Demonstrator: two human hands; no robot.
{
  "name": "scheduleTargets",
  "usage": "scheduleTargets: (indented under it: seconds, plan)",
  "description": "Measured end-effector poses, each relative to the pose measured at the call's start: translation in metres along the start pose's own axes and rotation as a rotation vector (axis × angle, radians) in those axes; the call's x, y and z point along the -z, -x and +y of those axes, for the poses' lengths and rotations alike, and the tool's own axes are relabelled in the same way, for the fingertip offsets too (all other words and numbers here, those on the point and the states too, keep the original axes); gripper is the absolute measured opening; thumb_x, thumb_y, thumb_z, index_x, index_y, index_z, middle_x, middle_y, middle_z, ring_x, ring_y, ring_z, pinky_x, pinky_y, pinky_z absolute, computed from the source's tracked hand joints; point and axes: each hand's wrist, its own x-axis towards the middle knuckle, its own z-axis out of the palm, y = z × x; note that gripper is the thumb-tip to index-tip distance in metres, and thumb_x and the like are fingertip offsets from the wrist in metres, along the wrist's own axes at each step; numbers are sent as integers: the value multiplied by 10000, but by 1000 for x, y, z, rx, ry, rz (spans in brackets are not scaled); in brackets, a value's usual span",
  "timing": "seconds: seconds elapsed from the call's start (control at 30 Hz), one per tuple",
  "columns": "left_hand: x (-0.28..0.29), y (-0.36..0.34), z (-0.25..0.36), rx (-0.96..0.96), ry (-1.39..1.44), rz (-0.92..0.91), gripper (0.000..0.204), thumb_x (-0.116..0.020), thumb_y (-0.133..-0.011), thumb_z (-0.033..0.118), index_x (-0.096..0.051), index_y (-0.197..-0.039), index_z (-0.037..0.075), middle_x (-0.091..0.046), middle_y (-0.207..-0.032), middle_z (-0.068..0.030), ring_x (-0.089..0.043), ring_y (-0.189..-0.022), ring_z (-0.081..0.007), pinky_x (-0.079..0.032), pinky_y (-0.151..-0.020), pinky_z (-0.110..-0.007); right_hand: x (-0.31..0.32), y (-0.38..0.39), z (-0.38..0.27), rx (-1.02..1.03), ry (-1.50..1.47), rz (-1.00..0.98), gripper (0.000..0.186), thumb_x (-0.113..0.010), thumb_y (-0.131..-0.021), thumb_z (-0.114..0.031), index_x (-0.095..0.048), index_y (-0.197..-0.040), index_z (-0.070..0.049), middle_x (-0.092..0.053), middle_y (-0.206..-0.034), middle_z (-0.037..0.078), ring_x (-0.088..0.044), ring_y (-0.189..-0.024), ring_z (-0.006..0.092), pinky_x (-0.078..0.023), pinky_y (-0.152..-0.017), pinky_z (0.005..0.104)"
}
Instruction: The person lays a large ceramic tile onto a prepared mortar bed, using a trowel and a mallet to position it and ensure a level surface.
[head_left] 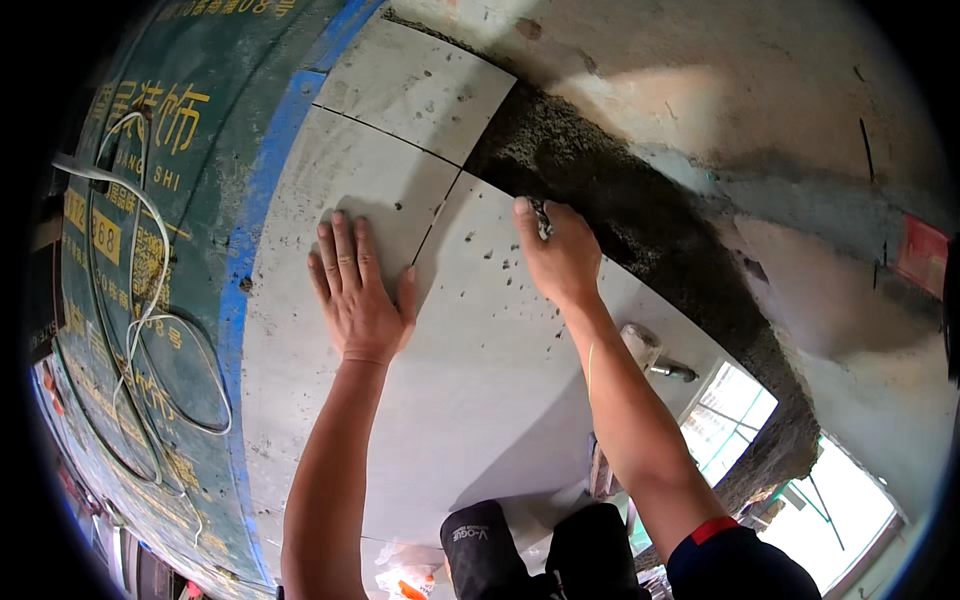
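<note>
My left hand (355,305) lies flat with its fingers stretched on a large light-grey floor tile (300,215), the thumb close to the dark joint. Across that joint is another grey tile (480,370), strewn with small dark crumbs (507,264). At this tile's far right edge, my right hand (563,255) is closed, with a dark grey clump of mortar (544,220) showing between thumb and fingers. Just beyond the edge runs a strip of rough, dark mortar (640,215). A third tile (420,85) lies farther off, marked with spots.
Green floor sheeting (120,250) with yellow print covers the left side, edged by blue tape (270,170). A pale cable (160,225) loops over it. Right of my right forearm lies a tool with a dark end (675,372). A plastered wall (800,110) bounds the right. My dark-covered knees (485,545) are below.
</note>
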Motion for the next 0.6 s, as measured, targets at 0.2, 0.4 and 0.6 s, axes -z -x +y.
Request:
scheduleTargets:
  seconds: [0.2,0.4,0.6]
  plan:
    - [-3,5,-1,2,12,-13,737,-469,-903,430,-205,-1463,31,-148,-1540,-151,-97,-1433,-312,-68,-1153,-480,-7,-3,-3,-113,82,-11,837,-322,-856,-735,-646,-1032,17,-648,-977,221,-606,-962,393,-467,-857,443]
    - [-9,3,-9,-2,14,-6,756,-469,-901,446,-185,-1470,38,-137,-1543,-148,-86,-1434,-313,-66,-1150,-490,-19,-9,-8,-122,74,-30,808,-280,-846,-758,-657,-842,-43,-657,-826,187,-617,-857,405,-474,-754,466]
    - [-12,2,-3,-22,60,84,741,-521,-879,399,-207,-1473,88,-176,-1541,-118,-135,-1430,-286,-110,-1146,-477,-10,-5,-13,-159,134,-111,734,-252,-889,-635,-715,-860,-67,-673,-869,204,-642,-901,353,-475,-825,422]
